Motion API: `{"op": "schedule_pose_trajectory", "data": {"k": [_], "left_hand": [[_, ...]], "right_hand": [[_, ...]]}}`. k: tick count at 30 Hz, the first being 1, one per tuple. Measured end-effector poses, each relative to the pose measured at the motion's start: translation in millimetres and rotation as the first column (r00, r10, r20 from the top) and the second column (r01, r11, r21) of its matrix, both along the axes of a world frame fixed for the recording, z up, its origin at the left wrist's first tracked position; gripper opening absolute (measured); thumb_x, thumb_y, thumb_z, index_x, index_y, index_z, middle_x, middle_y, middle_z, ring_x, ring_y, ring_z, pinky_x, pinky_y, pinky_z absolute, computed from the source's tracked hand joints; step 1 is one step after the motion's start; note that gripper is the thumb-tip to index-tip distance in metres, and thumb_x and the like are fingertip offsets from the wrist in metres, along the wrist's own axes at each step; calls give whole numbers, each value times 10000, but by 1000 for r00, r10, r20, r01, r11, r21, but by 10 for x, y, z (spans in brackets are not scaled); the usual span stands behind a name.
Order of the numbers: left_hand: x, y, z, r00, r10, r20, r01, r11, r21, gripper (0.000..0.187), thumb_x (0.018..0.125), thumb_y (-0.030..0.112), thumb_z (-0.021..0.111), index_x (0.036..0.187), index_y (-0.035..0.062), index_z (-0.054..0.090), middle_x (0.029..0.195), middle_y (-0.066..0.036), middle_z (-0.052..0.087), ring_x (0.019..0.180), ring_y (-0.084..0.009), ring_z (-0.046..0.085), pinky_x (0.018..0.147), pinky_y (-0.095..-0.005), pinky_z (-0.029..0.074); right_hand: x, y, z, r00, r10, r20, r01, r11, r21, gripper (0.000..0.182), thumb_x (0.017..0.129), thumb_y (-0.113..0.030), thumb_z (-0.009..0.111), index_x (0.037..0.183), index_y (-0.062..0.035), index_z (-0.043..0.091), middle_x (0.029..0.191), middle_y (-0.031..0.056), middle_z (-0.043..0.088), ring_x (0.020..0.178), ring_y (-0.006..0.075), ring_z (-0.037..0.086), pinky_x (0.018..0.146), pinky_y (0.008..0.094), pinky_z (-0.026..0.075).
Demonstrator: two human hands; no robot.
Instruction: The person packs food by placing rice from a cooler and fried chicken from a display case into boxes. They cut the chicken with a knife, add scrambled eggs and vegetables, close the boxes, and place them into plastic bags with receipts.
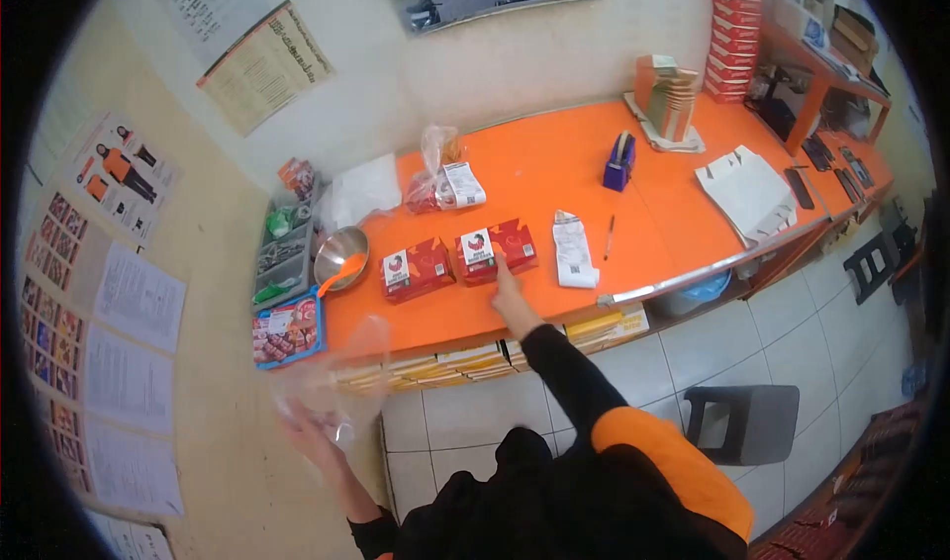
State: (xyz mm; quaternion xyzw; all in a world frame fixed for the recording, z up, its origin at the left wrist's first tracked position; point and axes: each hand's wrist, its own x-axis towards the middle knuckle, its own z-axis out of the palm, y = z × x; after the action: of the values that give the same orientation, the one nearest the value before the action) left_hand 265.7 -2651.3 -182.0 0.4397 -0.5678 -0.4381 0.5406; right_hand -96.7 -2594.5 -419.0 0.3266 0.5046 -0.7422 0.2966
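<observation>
My right hand (509,293) reaches out over the orange counter (554,164), its fingers touching the near edge of a red food box (497,249). A second red box (417,269) lies just left of it. My left hand (309,429) is low at the left, near the wall, gripping a clear plastic bag (341,372) that hangs blurred in front of the counter's edge. A folded receipt (574,250) lies right of the boxes, with a pen (609,236) beside it.
A metal bowl with an orange spoon (341,258), a condiment tray (285,248) and a filled plastic bag (442,179) stand at the counter's left. A blue tape dispenser (619,161), stacked cartons (673,97) and paper bags (747,189) lie further right. A grey stool (742,421) stands on the tiled floor.
</observation>
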Motion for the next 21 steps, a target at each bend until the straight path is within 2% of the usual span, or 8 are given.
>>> {"op": "schedule_pose_trajectory", "data": {"k": [3, 6, 8, 10, 12, 14, 17, 21], "left_hand": [[-614, -204, 196, 997, 15, -71, -26, 987, -159, 402, 886, 277, 520, 1152, -11, 432, 843, -62, 526, 588, -90, 497, 478, -210, 427], [-995, -836, -164, 980, -66, 189, 124, 942, -313, 425, 893, 252, 510, 1203, -18, 400, 1012, -101, 507, 773, -131, 523, 553, -228, 457], [-1380, -1171, -355, 943, -107, 315, 236, 883, -405, 418, 896, 223, 503, 1211, -30, 395, 1046, -114, 501, 839, -149, 522, 595, -238, 463], [-1833, -1348, -415, 881, -61, 469, 356, 737, -575, 387, 893, 193, 502, 1183, -46, 413, 1012, -114, 513, 825, -157, 519, 632, -257, 458], [-2378, -1190, -114, 884, -297, 361, 423, 837, -347, 382, 866, 188, 513, 1169, -35, 443, 1006, -154, 541, 949, -201, 515, 811, -317, 412], [-2745, -1323, -100, 780, -414, 470, 529, 837, -140, 378, 850, 192, 517, 1153, -25, 453, 912, -137, 556, 813, -189, 542, 701, -334, 431], [-3188, -1388, -221, 707, -468, 531, 676, 669, -311, 388, 819, 196, 539, 1154, 15, 468, 887, -154, 571, 666, -249, 552, 602, -354, 433], [-3255, -1136, -294, 570, -516, 639, 806, 502, -314, 397, 783, 219, 578, 1141, 64, 501, 865, -144, 574, 621, -308, 532, 588, -367, 452]], "right_hand": [[-240, -390, 505, 971, -227, 81, 132, 783, 607, 950, 574, -523, 747, 1221, 22, 314, 1241, 170, 362, 1117, 300, 396, 939, 406, 351], [-454, -380, 189, 994, -48, -102, 109, 643, 758, 932, 559, -500, 753, 1195, 45, 344, 1295, 178, 318, 1191, 304, 336, 968, 412, 312], [-516, -314, 136, 954, 85, -288, 194, 557, 807, 808, 595, -374, 767, 1173, 29, 372, 1241, 200, 400, 1134, 296, 426, 916, 408, 373], [-732, -111, -472, 838, 276, -471, 123, 746, 655, 835, 596, -326, 776, 1217, 28, 345, 1249, 217, 384, 1134, 312, 425, 923, 430, 373], [-895, 53, -608, 725, 357, -589, -28, 869, 493, 820, 606, -266, 776, 1233, 26, 336, 1230, 215, 403, 1101, 306, 456, 900, 423, 400], [-745, 373, -145, 677, 401, -617, -228, 912, 341, 764, 625, -195, 770, 1222, 24, 346, 1186, 195, 458, 1036, 279, 521, 847, 388, 453], [-710, 611, 263, 698, 542, -469, -435, 840, 323, 677, 652, -73, 733, 1216, -10, 363, 1048, 111, 563, 928, 183, 574, 765, 324, 496], [-669, 718, 471, 592, 667, -453, -787, 599, -146, 609, 698, -72, 698, 1216, -25, 381, 1057, 120, 564, 899, 201, 596, 728, 299, 520]]}}
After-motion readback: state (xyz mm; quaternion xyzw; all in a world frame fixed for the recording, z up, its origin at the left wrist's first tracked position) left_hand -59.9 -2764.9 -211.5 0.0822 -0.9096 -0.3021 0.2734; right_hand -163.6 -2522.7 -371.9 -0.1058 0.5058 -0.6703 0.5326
